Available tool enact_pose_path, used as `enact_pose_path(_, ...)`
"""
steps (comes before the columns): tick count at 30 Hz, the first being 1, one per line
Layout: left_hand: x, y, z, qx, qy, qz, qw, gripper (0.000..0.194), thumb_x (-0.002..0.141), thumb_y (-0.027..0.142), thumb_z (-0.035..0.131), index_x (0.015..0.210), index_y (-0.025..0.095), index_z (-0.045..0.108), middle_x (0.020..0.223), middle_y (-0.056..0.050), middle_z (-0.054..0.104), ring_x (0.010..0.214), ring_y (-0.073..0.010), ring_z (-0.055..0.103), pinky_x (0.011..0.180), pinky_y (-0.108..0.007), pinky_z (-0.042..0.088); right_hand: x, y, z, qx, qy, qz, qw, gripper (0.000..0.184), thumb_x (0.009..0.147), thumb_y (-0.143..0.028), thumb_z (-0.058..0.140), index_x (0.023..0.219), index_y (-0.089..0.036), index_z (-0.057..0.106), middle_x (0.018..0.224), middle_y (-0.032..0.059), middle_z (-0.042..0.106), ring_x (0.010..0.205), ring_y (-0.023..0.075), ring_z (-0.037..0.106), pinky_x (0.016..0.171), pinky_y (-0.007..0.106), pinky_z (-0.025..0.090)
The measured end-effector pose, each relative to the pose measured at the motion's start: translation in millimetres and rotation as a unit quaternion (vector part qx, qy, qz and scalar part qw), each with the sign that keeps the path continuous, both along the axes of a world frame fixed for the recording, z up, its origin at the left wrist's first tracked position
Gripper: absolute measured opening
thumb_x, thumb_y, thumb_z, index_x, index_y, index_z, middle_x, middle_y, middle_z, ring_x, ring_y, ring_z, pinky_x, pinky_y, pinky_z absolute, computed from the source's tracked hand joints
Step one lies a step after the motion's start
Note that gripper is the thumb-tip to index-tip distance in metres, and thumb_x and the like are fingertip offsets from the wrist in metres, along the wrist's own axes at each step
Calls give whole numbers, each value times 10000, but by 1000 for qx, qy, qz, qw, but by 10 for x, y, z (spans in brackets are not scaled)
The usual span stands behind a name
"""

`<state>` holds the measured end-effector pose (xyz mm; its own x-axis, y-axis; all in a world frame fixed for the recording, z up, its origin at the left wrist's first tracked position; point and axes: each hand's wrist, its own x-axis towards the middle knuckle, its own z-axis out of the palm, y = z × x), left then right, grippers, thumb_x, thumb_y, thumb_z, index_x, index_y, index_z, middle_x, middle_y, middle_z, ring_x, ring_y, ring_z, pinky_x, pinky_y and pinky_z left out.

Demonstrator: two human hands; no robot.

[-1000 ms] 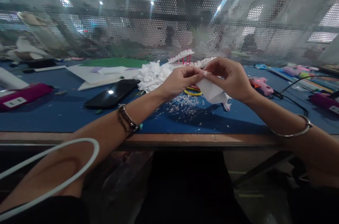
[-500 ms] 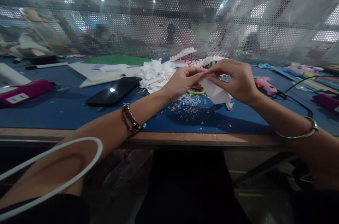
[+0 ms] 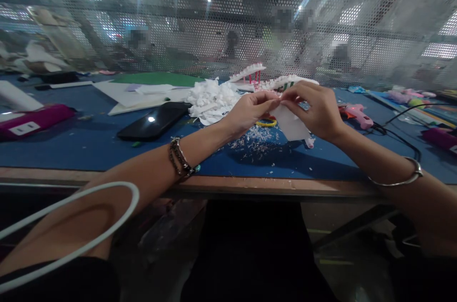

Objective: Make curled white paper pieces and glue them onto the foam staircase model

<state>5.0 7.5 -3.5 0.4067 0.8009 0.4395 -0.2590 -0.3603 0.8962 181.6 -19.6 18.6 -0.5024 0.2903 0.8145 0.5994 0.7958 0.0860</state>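
Note:
A small white sheet of paper (image 3: 293,125) hangs at a slant over the blue table. My right hand (image 3: 319,106) pinches its upper edge between thumb and fingers. The fingertips of my left hand (image 3: 250,109) are closed at the same upper corner, meeting those of the right. The exact grip there is partly hidden. Just left of the hands lies a heap of torn white paper (image 3: 212,97). Tiny white shreds (image 3: 259,142) are scattered beneath. A yellow ring-shaped handle (image 3: 267,123) shows behind the paper, and a white model with red posts (image 3: 252,72) stands beyond.
On the left are a black phone (image 3: 155,123), white sheets (image 3: 121,95), a green sheet (image 3: 157,79) and a magenta case (image 3: 39,118). To the right lies a pink glue gun (image 3: 359,115) with black cables (image 3: 396,135). A perforated metal screen (image 3: 214,30) rises behind the table.
The hanging paper has turned slightly, showing a flatter face. Both hands stay pinched together in nearly the same place. The view has shifted slightly.

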Motion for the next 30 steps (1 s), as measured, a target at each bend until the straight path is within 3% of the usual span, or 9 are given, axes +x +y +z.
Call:
enact_pose_path(6, -10, 16, -18, 116, 21, 37, 992, 314, 659, 419, 735, 709, 140, 600, 669, 24, 580, 616, -58, 537, 607, -195, 461, -74, 10, -67, -78, 87, 18, 993, 65, 832, -207, 567, 819, -164, 613, 776, 18, 651, 713, 112, 599, 647, 248, 524)
enact_pose_path(10, -32, 26, -15, 235, 57, 107, 964, 356, 704, 476, 690, 740, 127, 630, 718, -12, 637, 657, -82, 576, 609, -205, 471, -108, 5, -106, -87, 121, 31, 988, 33, 813, -187, 573, 807, -163, 595, 737, 1, 637, 679, 99, 596, 628, 236, 520)
enact_pose_path(15, -46, -1, -5, 318, 68, 158, 932, 337, 751, 467, 650, 783, 133, 678, 748, -37, 678, 684, -97, 601, 591, -200, 467, -129, -33, -114, -86, 135, 29, 987, 54, 827, -230, 559, 810, -179, 565, 725, -10, 619, 660, 97, 589, 613, 236, 525)
enact_pose_path(25, -50, -99, 27, 318, 101, 198, 922, 235, 775, 396, 647, 814, 173, 710, 806, -34, 696, 752, -112, 598, 680, -224, 462, -141, -39, -113, -92, 175, 37, 979, 150, 825, -318, 606, 774, -201, 529, 727, 6, 614, 676, 122, 599, 576, 250, 543)
enact_pose_path(30, -38, -24, 16, 283, 67, 176, 940, 211, 761, 368, 665, 818, 169, 708, 819, -23, 686, 761, -106, 600, 668, -211, 468, -128, -4, -103, -129, 204, 61, 968, 149, 804, -322, 636, 823, -190, 570, 748, 8, 639, 683, 114, 616, 573, 229, 532)
